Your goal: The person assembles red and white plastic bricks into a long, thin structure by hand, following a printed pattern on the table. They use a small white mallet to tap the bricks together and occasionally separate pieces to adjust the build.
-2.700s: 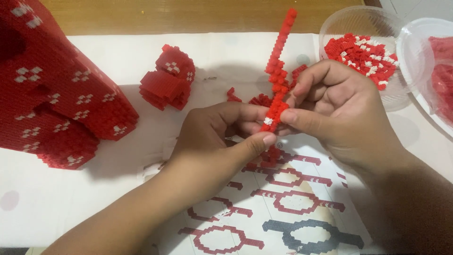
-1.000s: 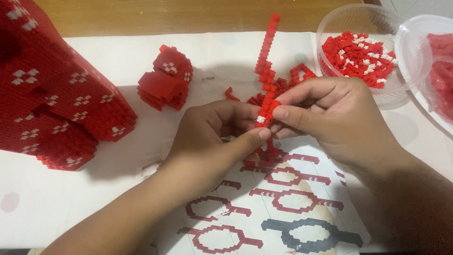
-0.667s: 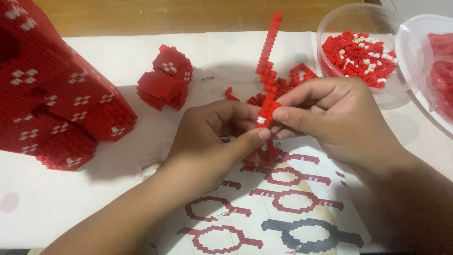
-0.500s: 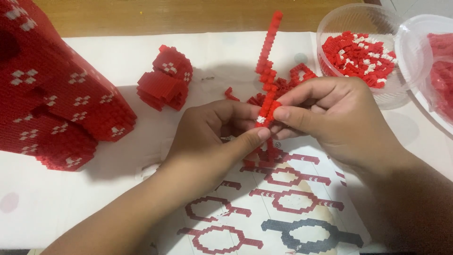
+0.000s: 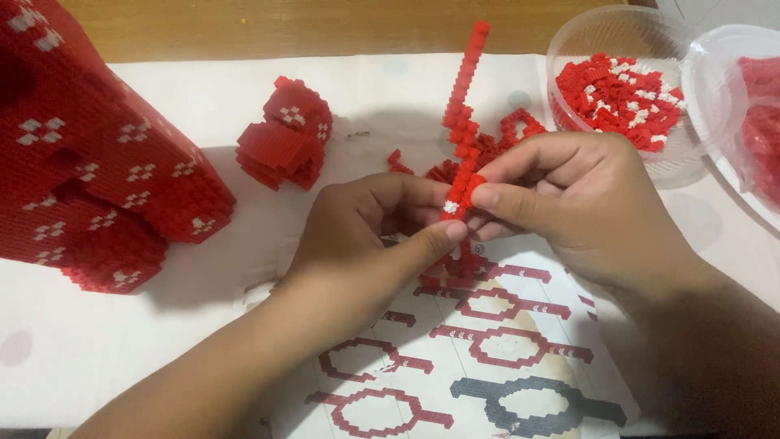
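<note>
Both forearms reach in from below and meet mid-frame. The left hand (image 5: 366, 232) curls, its thumb stretched toward the right hand (image 5: 581, 207), whose thumb and forefinger close in a pinching grip, the fingertips of both hands touching.

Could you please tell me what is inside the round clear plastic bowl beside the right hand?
The round clear plastic bowl holds a heap of small red and white building bricks. What lies under the heap is covered.

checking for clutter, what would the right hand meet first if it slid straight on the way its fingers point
Probably the left hand, right across the red brick strip that the right hand pinches with it; depth is hard to judge.
</note>
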